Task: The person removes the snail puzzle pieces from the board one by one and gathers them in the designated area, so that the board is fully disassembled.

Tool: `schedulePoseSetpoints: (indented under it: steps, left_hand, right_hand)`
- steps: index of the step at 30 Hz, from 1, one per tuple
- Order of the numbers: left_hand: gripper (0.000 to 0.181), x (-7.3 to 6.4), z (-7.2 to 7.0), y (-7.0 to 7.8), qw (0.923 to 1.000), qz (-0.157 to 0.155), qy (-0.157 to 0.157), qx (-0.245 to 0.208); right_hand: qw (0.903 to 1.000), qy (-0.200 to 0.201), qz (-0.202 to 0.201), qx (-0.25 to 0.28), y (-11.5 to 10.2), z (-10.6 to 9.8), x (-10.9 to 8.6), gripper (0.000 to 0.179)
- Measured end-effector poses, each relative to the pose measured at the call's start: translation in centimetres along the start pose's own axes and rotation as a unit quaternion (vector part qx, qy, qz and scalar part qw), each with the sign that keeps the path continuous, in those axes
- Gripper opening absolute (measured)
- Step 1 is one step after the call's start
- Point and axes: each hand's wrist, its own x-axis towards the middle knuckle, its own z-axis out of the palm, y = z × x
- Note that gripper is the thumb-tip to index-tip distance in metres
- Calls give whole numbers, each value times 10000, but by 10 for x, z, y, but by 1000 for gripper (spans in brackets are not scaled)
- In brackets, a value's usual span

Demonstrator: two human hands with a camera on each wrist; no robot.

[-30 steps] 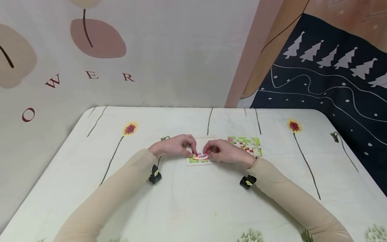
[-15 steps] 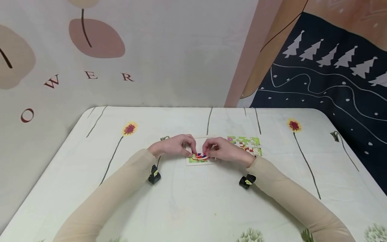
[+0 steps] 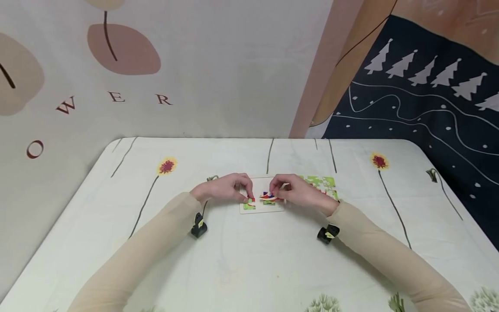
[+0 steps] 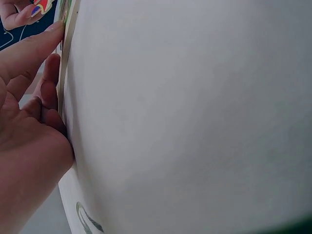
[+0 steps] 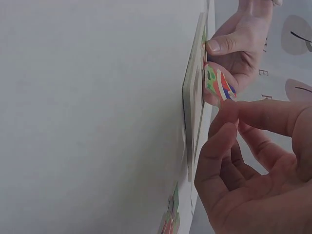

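Observation:
My right hand (image 3: 295, 190) pinches a puzzle piece (image 5: 220, 84) in red, white, blue and green between thumb and index finger. The piece is tilted up, raised over the shallow light-coloured puzzle tray (image 3: 260, 184). At the tray's near left corner lies a green and red puzzle piece (image 3: 249, 205). There the thumb and index finger of my left hand (image 3: 228, 187) press down at its top edge, fingers loosely bent. From the left wrist view, the left hand (image 4: 29, 102) rests along the tray's edge.
A partly joined puzzle (image 3: 327, 184) in green, white and red lies right of the tray, partly behind the right hand. Everything rests on a white flower-printed tablecloth (image 3: 234, 260). Printed curtains (image 3: 234, 65) hang behind the table.
My right hand has moved right and lifted the puzzle piece away from the piece at the left corner, leaving a gap between them. The left hand has stayed in place.

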Motion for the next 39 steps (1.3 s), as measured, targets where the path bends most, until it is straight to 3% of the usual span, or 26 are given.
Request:
schedulePoseSetpoints:
  steps: [24, 39]
  left_hand:
    - [9, -2, 1, 2, 10000, -20, -9, -87]
    - [8, -2, 3, 3, 10000, 37, 12, -80]
  right_hand:
    - [9995, 321, -45, 30, 23, -37, -38, 9]
    - [9991, 328, 248, -39, 33, -59, -61, 10]
